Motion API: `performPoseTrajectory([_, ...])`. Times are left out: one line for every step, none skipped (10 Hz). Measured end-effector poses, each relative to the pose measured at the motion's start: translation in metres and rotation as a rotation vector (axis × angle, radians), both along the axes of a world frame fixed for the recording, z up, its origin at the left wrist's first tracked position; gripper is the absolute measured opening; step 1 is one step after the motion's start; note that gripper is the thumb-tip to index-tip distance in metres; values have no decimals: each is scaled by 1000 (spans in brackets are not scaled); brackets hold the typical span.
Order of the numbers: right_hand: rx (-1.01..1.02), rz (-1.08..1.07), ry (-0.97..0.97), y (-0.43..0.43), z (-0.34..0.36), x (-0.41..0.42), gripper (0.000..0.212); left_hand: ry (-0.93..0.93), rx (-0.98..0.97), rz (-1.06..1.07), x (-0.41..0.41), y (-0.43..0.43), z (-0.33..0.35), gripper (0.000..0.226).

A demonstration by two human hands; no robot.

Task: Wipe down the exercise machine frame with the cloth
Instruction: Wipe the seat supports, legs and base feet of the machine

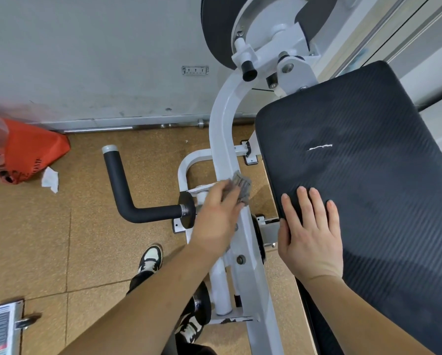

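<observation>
mostly black seat pad [368, 162] filling the right side. beside it, white machine frame [222, 129] running down the middle, with a bent black handle [127, 201] sticking out to the left. orange bag [22, 152] on the floor by the wall at far left. right hand [310, 237] flat on the pad's lower left corner, fingers straight and slightly spread. left hand [214, 219] blurred, fingers bent over a grey cloth [241, 187], holding it against the frame tube just left of the pad.

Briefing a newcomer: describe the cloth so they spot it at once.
Start at the big black seat pad; the white frame tube runs along its left. On that tube, held by the left hand, is the cloth: small, grey and ribbed, the only fabric there.
</observation>
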State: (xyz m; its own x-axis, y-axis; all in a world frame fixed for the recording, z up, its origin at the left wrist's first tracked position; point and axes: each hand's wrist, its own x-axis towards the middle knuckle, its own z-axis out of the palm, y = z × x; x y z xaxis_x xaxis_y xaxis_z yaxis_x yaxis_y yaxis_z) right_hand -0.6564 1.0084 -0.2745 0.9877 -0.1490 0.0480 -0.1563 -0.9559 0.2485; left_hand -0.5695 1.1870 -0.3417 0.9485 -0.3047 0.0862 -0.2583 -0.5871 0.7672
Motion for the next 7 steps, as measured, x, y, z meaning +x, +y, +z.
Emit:
performPoseTrajectory([-3,4,-7,-1,-1,-1,56,9,48,64,-31,-19,-5,61])
performPoseTrajectory([-3,10,-24,-2,-2,-1,55,-37,82,100,-33,-25,-9,57])
performPoseTrajectory([0,13,-38,-1,-4,-1,55,-80,85,104,-21,-27,-23,44])
performPoseTrajectory([3,8,-42,-1,-4,-1,56,15,-36,145,-42,-31,-22,46])
performPoseTrajectory([4,8,-42,-1,-4,-1,56,27,-64,80,-46,-25,-22,42])
performPoseTrajectory([2,11,-40,0,-4,0,56,-59,-17,69,-21,-24,-26,36])
performPoseTrajectory([-9,11,-43,0,-5,-1,56,-86,43,98,-30,-33,-26,44])
